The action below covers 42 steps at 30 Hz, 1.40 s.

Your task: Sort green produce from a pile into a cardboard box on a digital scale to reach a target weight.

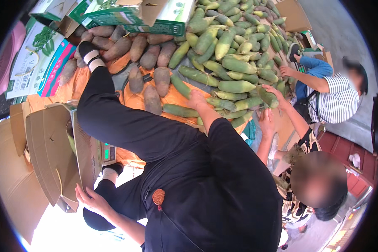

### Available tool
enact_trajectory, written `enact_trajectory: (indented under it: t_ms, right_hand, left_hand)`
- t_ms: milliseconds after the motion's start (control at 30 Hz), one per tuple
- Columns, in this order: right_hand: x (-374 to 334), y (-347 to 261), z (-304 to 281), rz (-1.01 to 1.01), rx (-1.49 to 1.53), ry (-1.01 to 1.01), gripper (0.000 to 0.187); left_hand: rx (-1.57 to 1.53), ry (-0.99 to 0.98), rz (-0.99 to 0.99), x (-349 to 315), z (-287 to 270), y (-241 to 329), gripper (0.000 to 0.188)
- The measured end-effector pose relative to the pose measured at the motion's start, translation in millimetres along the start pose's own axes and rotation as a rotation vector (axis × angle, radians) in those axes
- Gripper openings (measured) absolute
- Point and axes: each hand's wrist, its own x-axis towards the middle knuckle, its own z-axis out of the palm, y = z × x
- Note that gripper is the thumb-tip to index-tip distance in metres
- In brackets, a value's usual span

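My right hand (197, 99) is closed around the end of a long green radish (180, 86), at the left edge of a big heap of green radishes (237, 87). Down at the lower left, my left hand (94, 201) touches the edge of an open cardboard box (90, 161), its fingers stretched out. Part of a green radish (70, 137) shows inside that box. Beside the box is a scale (109, 152) with a lit green display, partly hidden. Another green radish (178, 110) lies apart on the orange sheet (132, 103), just below my right hand.
Dark reddish-brown roots (150, 57) lie beyond my outstretched leg. Green printed cartons (159, 19) stand at the back, and a white carton (33, 56) at the far left. To the right, a co-worker holds a green radish (268, 96); a person in stripes (334, 94) crouches farther off.
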Motion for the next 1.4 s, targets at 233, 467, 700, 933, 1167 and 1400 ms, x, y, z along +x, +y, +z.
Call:
enact_trajectory:
  t_ms: [233, 467, 700, 933, 1167, 1400]
  right_hand:
    - [25, 28, 22, -0.038, 0.077, 0.072, 0.065]
    - [3, -17, -1, 0.13, 0.06, 0.022, 0.065]
    - [20, -33, 5, 0.023, 0.102, 0.055, 0.073]
    - [38, -37, 13, -0.17, 0.078, 0.125, 0.087]
    - [71, -23, 17, -0.068, -0.021, 0.136, 0.075]
    - [53, -34, 14, -0.166, 0.057, 0.251, 0.064]
  left_hand:
    - [-0.052, -0.032, -0.043, 4, 0, 11, 0.033]
    - [-0.032, -0.036, -0.064, 2, -4, 9, 0.034]
    - [-0.024, -0.044, -0.13, 2, -7, 14, 0.034]
    - [-0.036, -0.087, -0.127, 4, -6, 18, 0.038]
    - [0.0, -0.117, -0.189, 10, -15, 26, 0.037]
    - [-0.034, -0.105, -0.198, 9, -16, 21, 0.039]
